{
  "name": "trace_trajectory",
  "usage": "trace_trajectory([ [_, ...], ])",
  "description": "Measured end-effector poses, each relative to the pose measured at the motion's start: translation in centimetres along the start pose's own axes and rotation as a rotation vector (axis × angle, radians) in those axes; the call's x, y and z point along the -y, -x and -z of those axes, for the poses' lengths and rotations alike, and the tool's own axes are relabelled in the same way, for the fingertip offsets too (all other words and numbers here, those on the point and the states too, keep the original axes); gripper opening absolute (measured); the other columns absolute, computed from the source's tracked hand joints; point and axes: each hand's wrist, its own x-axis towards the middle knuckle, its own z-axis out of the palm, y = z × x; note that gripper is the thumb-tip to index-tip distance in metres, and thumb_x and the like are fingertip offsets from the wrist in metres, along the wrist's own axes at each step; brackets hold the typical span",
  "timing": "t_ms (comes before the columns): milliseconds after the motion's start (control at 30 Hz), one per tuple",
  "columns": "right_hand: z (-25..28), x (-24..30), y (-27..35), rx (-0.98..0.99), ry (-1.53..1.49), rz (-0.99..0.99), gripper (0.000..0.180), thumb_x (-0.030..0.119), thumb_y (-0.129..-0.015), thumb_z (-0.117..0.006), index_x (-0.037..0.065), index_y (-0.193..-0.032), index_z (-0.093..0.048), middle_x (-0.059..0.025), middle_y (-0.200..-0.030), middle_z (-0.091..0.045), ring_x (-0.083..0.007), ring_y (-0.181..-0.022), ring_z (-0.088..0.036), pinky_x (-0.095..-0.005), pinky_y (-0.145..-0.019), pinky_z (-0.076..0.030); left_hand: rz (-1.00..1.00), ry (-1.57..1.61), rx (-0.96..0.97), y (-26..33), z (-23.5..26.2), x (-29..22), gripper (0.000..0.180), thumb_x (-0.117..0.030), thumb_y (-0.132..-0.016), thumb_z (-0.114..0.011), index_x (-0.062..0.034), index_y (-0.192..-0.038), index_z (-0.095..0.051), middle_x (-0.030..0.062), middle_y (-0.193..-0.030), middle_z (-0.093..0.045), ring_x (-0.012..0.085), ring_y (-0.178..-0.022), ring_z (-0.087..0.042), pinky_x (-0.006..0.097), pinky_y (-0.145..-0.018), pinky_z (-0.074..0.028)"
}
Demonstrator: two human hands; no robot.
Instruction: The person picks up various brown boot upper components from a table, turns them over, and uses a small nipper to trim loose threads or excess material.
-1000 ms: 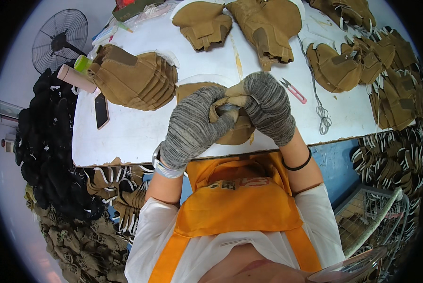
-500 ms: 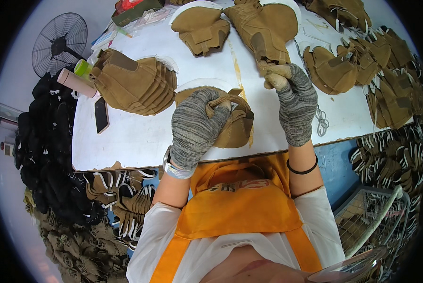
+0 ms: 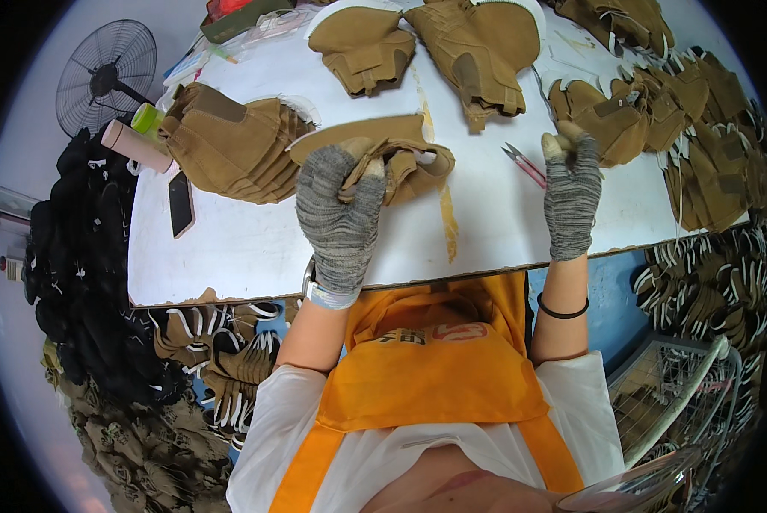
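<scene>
Brown suede-look upper (image 3: 396,130) is in my L hand (image 3: 340,218), grey knit glove on, thumb & fingers clamped on its folded edge. It's over the mid-front of the white table (image 3: 477,227), tilted, flap up toward the far side, a pale bit of lining showing; can't tell if its underside touches the tabletop. Hands are well apart. R hand (image 3: 571,192) is out to the R, fingers curled, thumb near fingertips; can't tell if there's a thread or scrap btwn them. Pink-handled snips (image 3: 531,169) lie just L of it, nothing on them.

Step in hand, I'd say: L-hand hold on one pc, R hand off it. Next move, imo, calls for a steady L grip so the fold doesn't slip, w/ R kept clear of the snips' tips if it comes across.

Other pcs around: stack of brown uppers (image 3: 229,150) to my L, phone (image 3: 180,205) just below it, two uppers at the far side, approx. centre, more brown uppers (image 3: 610,128) behind R hand.
</scene>
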Motion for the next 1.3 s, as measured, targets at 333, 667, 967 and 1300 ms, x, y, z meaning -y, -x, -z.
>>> trace_trajectory([
  [333, -3.9, 1.3, 4.0, 0.519, -0.518, -0.225, 0.052, 0.041, -0.094, -0.057, -0.002, -0.123, -0.053, -0.0076, -0.107, -0.060, -0.0162, -0.097, -0.055, -0.0266, -0.089, -0.044, 0.046, 0.250, -0.104, 1.4, -1.0, 0.5, 0.026, -0.011, -0.088, -0.066, -0.0034, -0.113, -0.062, 0.0088, -0.113, -0.062, 0.0195, -0.105, -0.057, 0.033, -0.096, -0.043],
  [667, -3.8, 1.7, 2.5, 0.555, -0.934, -0.265, 0.054, 0.031, -0.087, -0.067, 0.001, -0.129, -0.051, -0.0080, -0.119, -0.059, -0.0176, -0.112, -0.053, -0.0318, -0.101, -0.039, -0.038, 0.187, 0.372, 2.8, 0.0, 1.1, 0.079, -0.019, -0.076, -0.080, -0.0050, -0.140, -0.037, 0.0143, -0.142, -0.037, 0.0293, -0.130, -0.040, 0.040, -0.109, -0.033],
  [967, -3.4, 1.2, 1.9, 0.499, -1.095, -0.242, 0.047, 0.023, -0.083, -0.070, 0.003, -0.122, -0.054, -0.0093, -0.124, -0.056, -0.0193, -0.115, -0.052, -0.0322, -0.103, -0.037, 0.235, 0.613, 0.410, 2.5, 0.3, 1.4, 0.129, -0.051, -0.064, -0.082, -0.0240, -0.150, 0.010, 0.0175, -0.155, -0.003, 0.0341, -0.143, -0.009, 0.047, -0.114, -0.017],
  [1300, -2.5, 1.9, 2.4, 0.663, -0.981, -0.179, 0.054, 0.021, -0.083, -0.064, 0.001, -0.129, -0.047, -0.0132, -0.128, -0.053, -0.0238, -0.121, -0.050, -0.0346, -0.107, -0.036, 1.106, 1.263, 0.277, 2.5, -0.2, 0.7, 0.075, -0.040, -0.088, -0.064, -0.0113, -0.147, -0.028, 0.0132, -0.140, -0.045, 0.0260, -0.125, -0.049, 0.041, -0.101, -0.047],
])
